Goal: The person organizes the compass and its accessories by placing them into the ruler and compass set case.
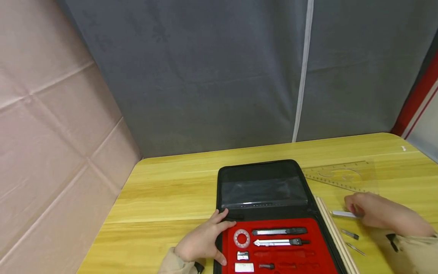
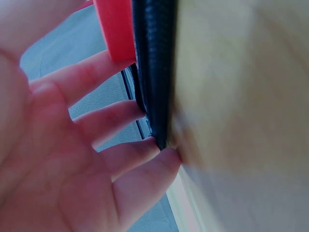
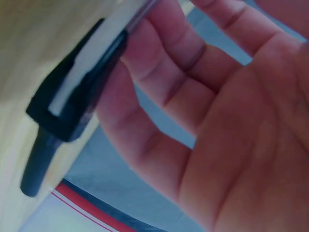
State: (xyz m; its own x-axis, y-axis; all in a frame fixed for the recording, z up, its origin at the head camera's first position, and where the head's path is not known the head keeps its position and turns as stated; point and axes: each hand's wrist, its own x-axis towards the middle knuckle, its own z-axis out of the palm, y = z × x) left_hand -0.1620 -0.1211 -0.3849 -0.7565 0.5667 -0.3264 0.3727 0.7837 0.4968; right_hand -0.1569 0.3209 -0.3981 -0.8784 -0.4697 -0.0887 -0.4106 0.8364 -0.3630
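Observation:
An open black zip case (image 1: 220, 179) holds a red tray (image 1: 321, 243) of drawing instruments. My left hand (image 1: 203, 238) rests at the case's left edge with its fingers spread. In the left wrist view, the fingers of that hand (image 2: 72, 145) touch the black edge and a red corner. My right hand (image 1: 374, 211) holds a compass (image 1: 343, 214), white with a black head (image 3: 72, 92), right of the case. Its fingers (image 3: 149, 63) lie against the white part. In the tray are another compass (image 1: 273, 242), a black-and-silver instrument (image 1: 280, 231), a white ring (image 1: 236, 239) and a sharpener (image 1: 243, 255).
Long pale wooden sticks (image 1: 337, 236) lie along the case's right side. Two small metal pieces, one with a dark end (image 1: 350, 234) and one slim (image 1: 356, 249), lie beside them. A clear set square (image 1: 328, 180) lies behind the right hand. A grey curtain (image 1: 205, 76) hangs behind the table.

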